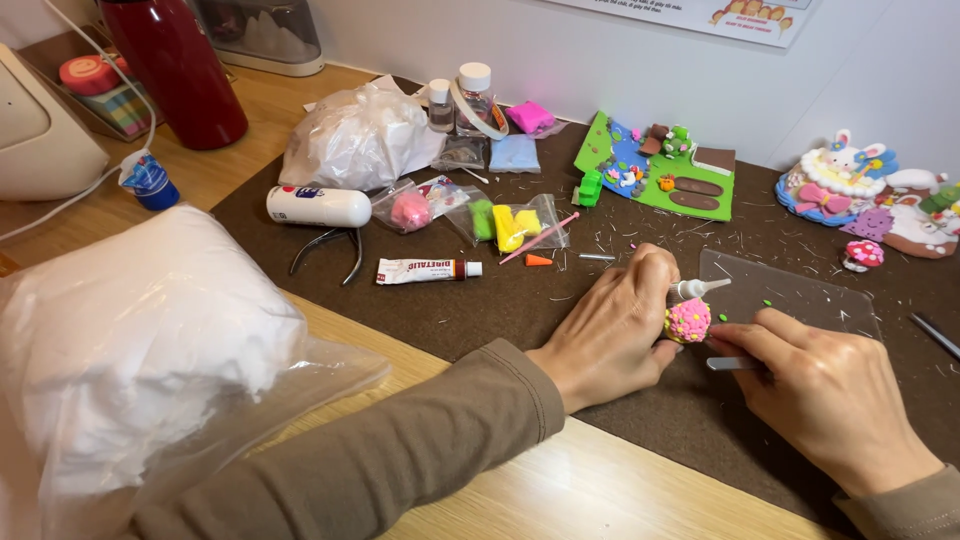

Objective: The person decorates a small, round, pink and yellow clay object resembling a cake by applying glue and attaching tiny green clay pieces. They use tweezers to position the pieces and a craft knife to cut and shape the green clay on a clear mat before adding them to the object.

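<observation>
A pale wooden tabletop with a light grain runs under everything. A dark brown felt mat covers most of the tabletop. Behind the mat rises a plain white wall. High on the wall, above the mat's far edge, hangs the lower edge of a printed poster. The light is soft and even.
</observation>
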